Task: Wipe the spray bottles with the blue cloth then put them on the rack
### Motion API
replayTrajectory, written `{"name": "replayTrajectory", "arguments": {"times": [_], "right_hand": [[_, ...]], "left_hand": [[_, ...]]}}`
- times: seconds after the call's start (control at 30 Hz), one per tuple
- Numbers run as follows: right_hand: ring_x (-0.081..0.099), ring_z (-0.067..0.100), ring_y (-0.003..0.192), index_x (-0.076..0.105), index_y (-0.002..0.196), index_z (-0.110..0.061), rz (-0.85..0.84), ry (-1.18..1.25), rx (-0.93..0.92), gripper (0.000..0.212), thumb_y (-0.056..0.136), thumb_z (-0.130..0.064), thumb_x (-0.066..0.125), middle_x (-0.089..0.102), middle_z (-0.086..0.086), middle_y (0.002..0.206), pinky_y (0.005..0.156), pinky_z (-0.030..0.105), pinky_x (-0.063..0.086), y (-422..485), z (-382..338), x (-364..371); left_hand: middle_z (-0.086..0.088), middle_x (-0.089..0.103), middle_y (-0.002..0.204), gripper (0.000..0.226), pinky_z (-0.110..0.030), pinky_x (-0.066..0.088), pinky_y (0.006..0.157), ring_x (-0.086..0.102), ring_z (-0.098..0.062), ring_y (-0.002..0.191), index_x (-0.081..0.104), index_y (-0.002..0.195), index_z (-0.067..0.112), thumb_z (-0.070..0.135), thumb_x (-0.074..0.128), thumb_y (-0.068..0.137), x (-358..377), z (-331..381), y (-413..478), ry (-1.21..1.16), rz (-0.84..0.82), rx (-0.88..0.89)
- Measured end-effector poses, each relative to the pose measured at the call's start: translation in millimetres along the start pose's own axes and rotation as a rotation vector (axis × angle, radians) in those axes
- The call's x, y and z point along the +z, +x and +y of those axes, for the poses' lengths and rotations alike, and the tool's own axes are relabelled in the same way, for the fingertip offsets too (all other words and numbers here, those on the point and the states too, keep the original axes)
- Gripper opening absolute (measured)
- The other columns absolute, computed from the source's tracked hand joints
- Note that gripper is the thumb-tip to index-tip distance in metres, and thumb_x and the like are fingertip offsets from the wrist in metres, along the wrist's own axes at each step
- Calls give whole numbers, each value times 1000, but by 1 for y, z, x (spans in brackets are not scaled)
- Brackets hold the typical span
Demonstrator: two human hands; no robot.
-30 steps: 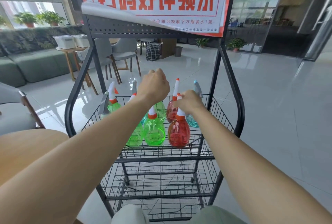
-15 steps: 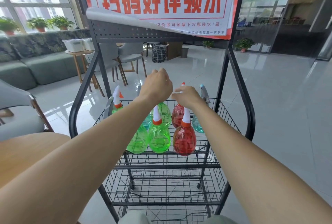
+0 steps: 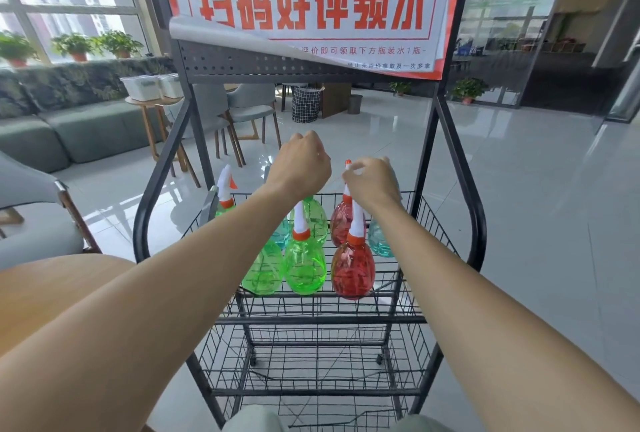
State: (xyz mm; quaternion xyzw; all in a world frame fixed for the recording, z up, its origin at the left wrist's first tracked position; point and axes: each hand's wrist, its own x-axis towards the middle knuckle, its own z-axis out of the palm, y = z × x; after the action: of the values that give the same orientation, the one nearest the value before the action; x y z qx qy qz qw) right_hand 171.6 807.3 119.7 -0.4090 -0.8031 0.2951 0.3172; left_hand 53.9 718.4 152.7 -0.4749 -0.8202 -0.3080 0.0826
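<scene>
Currently, the spray bottles stand upright in the top basket of the rack. The left hand hovers above the green ones, fingers curled; whether it grasps anything is hidden. The right hand pinches the spray head of the rear red bottle.

left hand and right hand curled over the spray bottles in the rack top basket, grip hidden

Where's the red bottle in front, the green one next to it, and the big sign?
front red bottle [image 3: 353,270]: head view, round belly.
green bottle beside it [image 3: 305,267]: head view, round belly.
big sign [image 3: 311,5]: head view, middle of the paper.
</scene>
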Motion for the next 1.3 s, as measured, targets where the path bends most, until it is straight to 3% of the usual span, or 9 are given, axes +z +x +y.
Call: {"name": "replayTrajectory", "arguments": {"times": [0.1, 0.17, 0.33, 0.5, 0.83, 1.0, 1.17, 1.3], "right_hand": [[50, 39, 120, 78, 109, -13, 203, -191, -27, 30, 99, -21, 50, 56, 15, 131, 101, 46, 47, -2, 7, -15], [47, 40, 125, 75, 111, -8, 155, -287, 45, 31, 99, -24, 51, 54, 15, 134, 104, 48, 44, -3, 16, -20], [49, 43, 132, 55, 145, -4, -70, -306, 177, 47, 104, -26, 51, 48, 20, 145, 102, 41, 46, -6, 37, -24], [60, 36, 116, 53, 147, 4, -83, -210, 161, 49, 101, -14, 51, 47, 21, 144, 82, 31, 45, -9, 40, -22], [52, 28, 95, 62, 128, 6, -53, -228, 137, 32, 104, -11, 50, 43, 17, 144, 80, 31, 43, -14, 38, -18], [51, 27, 84, 62, 110, 3, -43, -169, 154, 18, 103, -13, 55, 38, 19, 148, 72, 32, 43, -11, 36, -12], [52, 28, 87, 52, 135, 6, -84, -141, 188, 40, 104, -18, 61, 32, 20, 151, 73, 34, 44, -12, 32, -12], [49, 29, 92, 34, 156, -5, -89, -126, 192, 61, 104, -19, 61, 26, 18, 155, 74, 35, 42, -12, 26, -18]], "left_hand": [[-14, 59, 122, 23, -51, 55, 95, 60, -33, 106, 61, 120, 8, 18, 46, 106, -1, 4, -2, -2, 6, -8], [-14, 60, 122, 23, -50, 55, 94, 60, -33, 105, 61, 121, 8, 18, 47, 106, 2, 8, -5, -7, 1, -8], [-13, 59, 122, 24, -48, 54, 91, 59, -33, 108, 61, 122, 8, 19, 47, 106, 13, 22, -13, -24, -27, 11], [-14, 59, 125, 24, -51, 55, 94, 60, -34, 108, 60, 122, 9, 22, 47, 107, 19, 31, -12, -36, -37, 18], [-14, 58, 121, 24, -54, 55, 93, 59, -36, 105, 59, 120, 9, 23, 46, 106, 29, 30, -11, -18, -45, 21], [-14, 58, 120, 22, -53, 54, 93, 59, -36, 105, 59, 119, 9, 21, 47, 106, 30, 27, -9, -20, -57, 18], [-13, 58, 120, 21, -50, 55, 93, 58, -33, 105, 60, 120, 8, 18, 48, 106, 28, 25, -10, -13, -60, 19], [-13, 59, 122, 22, -46, 55, 91, 60, -31, 104, 60, 121, 7, 18, 47, 107, 20, 26, -9, -24, -62, 27]]}}
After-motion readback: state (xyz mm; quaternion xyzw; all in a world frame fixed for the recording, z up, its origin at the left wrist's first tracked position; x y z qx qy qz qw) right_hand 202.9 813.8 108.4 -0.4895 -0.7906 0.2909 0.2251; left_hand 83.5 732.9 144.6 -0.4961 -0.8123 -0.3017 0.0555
